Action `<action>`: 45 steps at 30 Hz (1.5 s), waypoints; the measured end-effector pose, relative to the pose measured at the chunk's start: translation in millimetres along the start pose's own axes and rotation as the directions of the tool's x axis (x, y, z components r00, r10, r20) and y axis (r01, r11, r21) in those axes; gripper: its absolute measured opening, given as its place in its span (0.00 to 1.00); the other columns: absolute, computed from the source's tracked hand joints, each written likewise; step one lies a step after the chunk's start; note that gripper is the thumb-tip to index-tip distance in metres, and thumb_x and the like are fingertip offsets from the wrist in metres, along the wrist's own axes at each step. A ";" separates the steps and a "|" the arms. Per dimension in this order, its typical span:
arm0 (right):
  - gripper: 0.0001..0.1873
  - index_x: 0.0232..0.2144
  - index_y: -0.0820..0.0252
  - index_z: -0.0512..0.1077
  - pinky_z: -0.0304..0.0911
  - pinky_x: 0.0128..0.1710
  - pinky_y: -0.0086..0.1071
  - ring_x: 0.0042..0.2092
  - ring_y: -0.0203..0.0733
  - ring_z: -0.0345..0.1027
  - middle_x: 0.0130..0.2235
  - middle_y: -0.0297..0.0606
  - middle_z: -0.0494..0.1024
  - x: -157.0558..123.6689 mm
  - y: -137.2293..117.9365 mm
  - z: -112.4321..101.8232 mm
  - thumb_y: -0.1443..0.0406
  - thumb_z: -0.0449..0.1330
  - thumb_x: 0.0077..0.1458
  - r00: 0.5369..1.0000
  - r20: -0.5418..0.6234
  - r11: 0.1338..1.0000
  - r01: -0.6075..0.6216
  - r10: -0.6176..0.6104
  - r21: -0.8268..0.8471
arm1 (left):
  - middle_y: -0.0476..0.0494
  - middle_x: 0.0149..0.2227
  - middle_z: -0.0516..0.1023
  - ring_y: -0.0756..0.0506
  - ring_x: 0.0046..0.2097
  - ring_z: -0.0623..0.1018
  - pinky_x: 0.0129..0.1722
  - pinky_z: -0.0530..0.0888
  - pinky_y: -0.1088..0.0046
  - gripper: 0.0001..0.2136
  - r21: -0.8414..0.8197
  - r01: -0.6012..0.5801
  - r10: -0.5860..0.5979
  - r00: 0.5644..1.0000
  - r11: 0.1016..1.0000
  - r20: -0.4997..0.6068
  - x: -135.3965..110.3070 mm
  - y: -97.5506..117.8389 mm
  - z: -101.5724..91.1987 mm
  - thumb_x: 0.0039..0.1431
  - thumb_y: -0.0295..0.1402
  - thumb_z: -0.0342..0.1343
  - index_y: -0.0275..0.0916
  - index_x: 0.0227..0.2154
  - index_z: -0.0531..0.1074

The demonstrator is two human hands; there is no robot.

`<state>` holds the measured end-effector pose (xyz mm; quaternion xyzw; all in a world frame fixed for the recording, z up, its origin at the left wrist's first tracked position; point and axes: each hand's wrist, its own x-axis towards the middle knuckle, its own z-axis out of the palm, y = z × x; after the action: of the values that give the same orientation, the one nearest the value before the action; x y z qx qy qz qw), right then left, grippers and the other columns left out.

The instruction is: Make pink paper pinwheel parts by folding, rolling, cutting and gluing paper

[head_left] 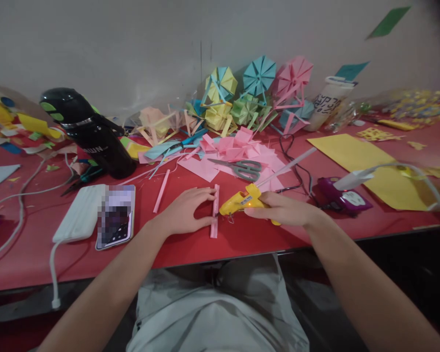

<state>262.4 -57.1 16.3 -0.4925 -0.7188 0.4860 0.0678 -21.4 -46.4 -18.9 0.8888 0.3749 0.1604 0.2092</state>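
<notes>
My right hand (284,210) is wrapped round a yellow hot glue gun (242,199), whose nozzle touches a narrow folded pink paper strip (215,215) lying on the red table (242,239). A white glue stick (288,166) juts from the back of the gun. My left hand (185,211) lies flat beside the strip, its fingertips pressing on the strip's left edge.
Grey scissors (244,168) lie on a heap of pink paper pieces (238,146). Another pink strip (161,190) lies to the left. A phone (116,216) and white power bank (81,212) sit at left, a black bottle (91,132) behind. Folded paper wheels (258,76) stand by the wall.
</notes>
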 end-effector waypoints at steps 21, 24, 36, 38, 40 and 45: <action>0.34 0.45 0.63 0.76 0.65 0.36 0.32 0.38 0.42 0.70 0.39 0.42 0.78 -11.2 5.1 -8.4 0.41 0.61 0.50 0.995 0.092 0.999 -0.044 0.042 0.021 | 0.36 0.66 0.66 0.35 0.67 0.65 0.66 0.62 0.50 0.25 0.023 0.005 -0.006 1.000 1.000 0.028 -0.5 -0.1 -0.6 0.61 0.49 0.58 0.38 0.55 0.71; 0.34 0.47 0.62 0.77 0.66 0.38 0.33 0.38 0.44 0.71 0.39 0.41 0.79 -14.5 5.9 -9.7 0.42 0.62 0.49 0.994 0.105 0.999 -0.025 0.022 0.027 | 0.36 0.66 0.66 0.35 0.67 0.65 0.66 0.62 0.50 0.25 0.033 0.010 -0.011 0.999 0.999 0.033 -0.5 0.1 -0.8 0.61 0.48 0.58 0.38 0.56 0.71; 0.32 0.44 0.62 0.78 0.67 0.39 0.32 0.37 0.41 0.68 0.35 0.37 0.77 -9.7 0.8 1.4 0.41 0.59 0.53 0.972 0.198 0.992 0.127 -0.123 -0.005 | 0.38 0.65 0.68 0.36 0.66 0.66 0.66 0.63 0.50 0.24 0.018 0.026 -0.026 0.999 1.000 0.027 -0.1 3.8 -2.0 0.61 0.46 0.59 0.40 0.56 0.71; 0.32 0.43 0.63 0.78 0.66 0.38 0.32 0.36 0.41 0.67 0.34 0.38 0.76 -9.7 -0.7 1.9 0.42 0.59 0.54 0.973 0.202 0.992 0.121 -0.116 -0.016 | 0.38 0.65 0.68 0.36 0.66 0.66 0.66 0.63 0.50 0.23 0.013 0.022 -0.022 0.999 1.000 0.024 0.1 3.7 -2.0 0.61 0.46 0.59 0.41 0.56 0.71; 0.31 0.42 0.63 0.78 0.66 0.37 0.32 0.35 0.41 0.66 0.33 0.37 0.75 -10.5 -2.8 2.4 0.42 0.60 0.54 0.973 0.200 0.993 0.116 -0.111 -0.014 | 0.38 0.65 0.68 0.35 0.66 0.67 0.66 0.63 0.49 0.23 0.008 0.017 -0.017 1.000 1.000 0.022 0.4 3.6 -1.9 0.61 0.46 0.59 0.41 0.55 0.71; 0.30 0.40 0.63 0.78 0.65 0.34 0.32 0.33 0.39 0.64 0.31 0.36 0.73 -11.3 -5.4 3.9 0.42 0.60 0.53 0.977 0.177 0.992 0.123 -0.122 0.006 | 0.38 0.64 0.69 0.35 0.65 0.68 0.65 0.64 0.49 0.22 -0.005 0.008 -0.008 1.000 1.000 0.012 0.9 3.9 -2.1 0.60 0.46 0.59 0.42 0.55 0.72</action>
<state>262.4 -68.5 22.7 -0.4025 -0.7521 0.5209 0.0321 -19.4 -47.7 -15.0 0.8877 0.3769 0.1549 0.2142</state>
